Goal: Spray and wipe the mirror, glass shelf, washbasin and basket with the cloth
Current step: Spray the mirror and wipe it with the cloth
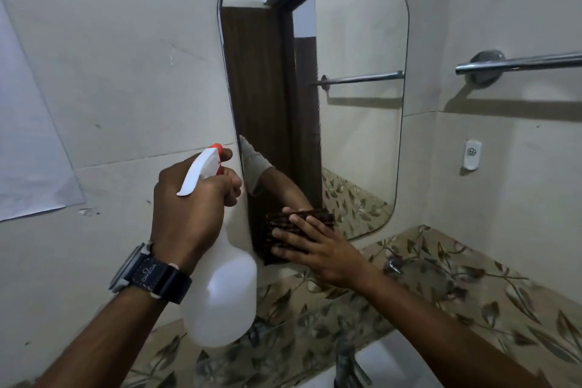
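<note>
I note my right hand [318, 249], fingers spread flat, pressing the dark cloth [299, 224] onto the mirror [356, 135] low at frame centre; my left hand [189, 198] grips the white spray bottle [220, 293].

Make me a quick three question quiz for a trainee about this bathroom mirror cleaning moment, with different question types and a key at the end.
1. True or false: the left hand holds the white plastic spray bottle with the orange nozzle.
2. Multiple choice: where is the right hand pressing the dark brown folded cloth? A) top of the rounded rectangular wall mirror B) its lower left corner C) the chrome towel bar
3. Fill in: the left wrist wears a black-strapped ____.

Key: 1 true; 2 B; 3 watch.
</note>
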